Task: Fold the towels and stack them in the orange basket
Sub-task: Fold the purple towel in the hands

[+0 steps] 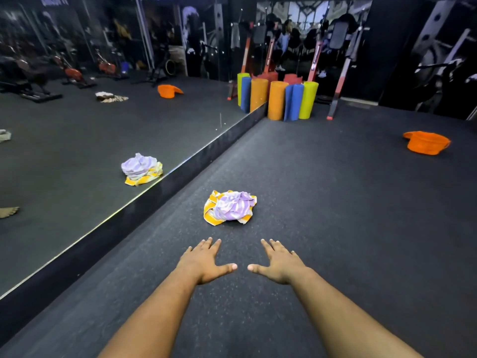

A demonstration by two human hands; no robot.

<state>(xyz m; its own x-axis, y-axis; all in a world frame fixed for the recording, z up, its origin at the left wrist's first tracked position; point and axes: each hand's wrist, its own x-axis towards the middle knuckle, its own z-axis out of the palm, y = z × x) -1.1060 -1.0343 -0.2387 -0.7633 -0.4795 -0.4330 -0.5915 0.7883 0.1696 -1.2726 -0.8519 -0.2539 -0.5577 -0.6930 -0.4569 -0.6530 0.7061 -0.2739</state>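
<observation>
No text, label or number can be read anywhere.

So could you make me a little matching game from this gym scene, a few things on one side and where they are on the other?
Things:
1. crumpled towels
2. orange basket
3. foam rollers
4. hands: left hand, right hand

Places:
A. standing upright in the far corner by the mirror
B. spread open, empty, nearest the camera
C. on the floor, far right
D. heaped on the floor just beyond the fingertips

Pairs: 1-D, 2-C, 3-A, 4-B
</observation>
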